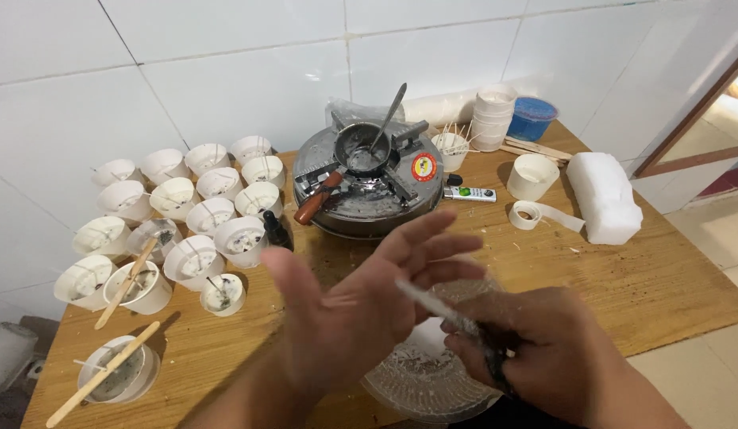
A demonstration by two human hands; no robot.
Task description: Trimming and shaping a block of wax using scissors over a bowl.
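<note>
The left hand (pixel 361 306) is spread wide, palm turned up and toward the right, fingers pointing to the far side of the bench (pixel 662 278). It holds nothing. The right hand (pixel 535 349) is closed in a pinch around the near end of a thin white stick (pixel 436 306), maybe a waxed wick. The long axis of the stick runs from the right hand up and to the left, so its free end lies across the left hand's fingers, touching them or just above; I cannot tell which. A dark thing also shows in the right hand, but it is too blurred to say what it is.

Under both hands, at the near edge of the bench, stands a clear glass dish (pixel 420 381) with white crumbs and dark specks in it.

At the middle of the far edge is a round metal stove (pixel 369 187), and on it a small dark pot (pixel 361 151) with whitish melted stuff and a spoon (pixel 389 115) leaning inside. At the left side many white cups (pixel 210 214) stand close together; each has a wick and some dark bits. Wooden sticks (pixel 127 282) lie over some of the nearest cups. A small dark bottle (pixel 277 230) stands just beside the cups. Toward the right far corner are a stack of empty cups (pixel 494 119), a blue tub (pixel 532 117) and a white wax block (pixel 603 197).
</note>
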